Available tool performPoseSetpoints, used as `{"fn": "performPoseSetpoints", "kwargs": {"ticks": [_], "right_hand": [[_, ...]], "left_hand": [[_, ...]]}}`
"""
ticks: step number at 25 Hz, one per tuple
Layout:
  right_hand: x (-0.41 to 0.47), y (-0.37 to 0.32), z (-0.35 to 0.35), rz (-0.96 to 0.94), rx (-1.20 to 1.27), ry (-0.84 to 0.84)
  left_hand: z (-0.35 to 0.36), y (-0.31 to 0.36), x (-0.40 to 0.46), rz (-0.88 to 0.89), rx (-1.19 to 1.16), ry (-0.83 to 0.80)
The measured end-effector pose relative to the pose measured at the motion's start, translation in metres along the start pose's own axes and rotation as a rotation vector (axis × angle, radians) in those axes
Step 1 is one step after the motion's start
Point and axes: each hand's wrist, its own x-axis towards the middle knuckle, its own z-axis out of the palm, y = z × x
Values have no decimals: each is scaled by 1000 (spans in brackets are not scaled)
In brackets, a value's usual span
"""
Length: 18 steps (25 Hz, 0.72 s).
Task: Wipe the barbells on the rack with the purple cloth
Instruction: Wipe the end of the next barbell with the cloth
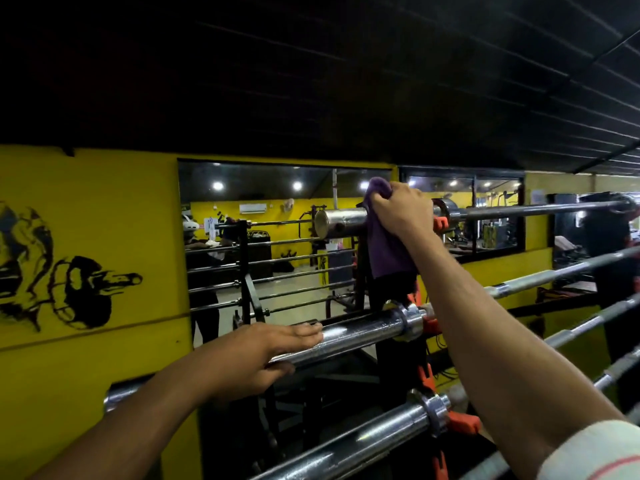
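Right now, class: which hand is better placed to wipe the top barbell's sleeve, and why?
The right hand: it already grips the purple cloth against the top barbell. The left hand holds no cloth and rests on a lower barbell.

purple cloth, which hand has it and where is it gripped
The right hand grips the purple cloth by its bunched top, over the top barbell's sleeve.

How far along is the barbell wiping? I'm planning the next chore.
Nothing is visibly finished. In hand: the right hand grips the purple cloth around the top barbell's sleeve, while the left hand rests on the second barbell. Left: apparently that barbell and the lower ones.
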Motion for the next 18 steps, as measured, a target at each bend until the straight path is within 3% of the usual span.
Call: {"fn": "performPoseSetpoints", "kwargs": {"ticks": [2,5,9,11,13,16,18], "right_hand": [[-14,-28,8,-116,79,-28],[-45,-51,23,-406,156,103],[-76,-23,31,-706,356,191],[-92,2,36,-716,445,187],[-115,16,38,-463,677,176],[-133,16,27,242,1129,252],[-130,19,14,527,1297,173]], "left_hand": [[1,-2,0,1,-8,-7],[1,-3,1,17,0,5],[-1,-1,0,12,31,17],[-1,-1,0,17,52,19],[-2,-1,-4,24,69,47],[-6,1,-17,5,69,119],[-8,1,-25,-41,77,144]]}}
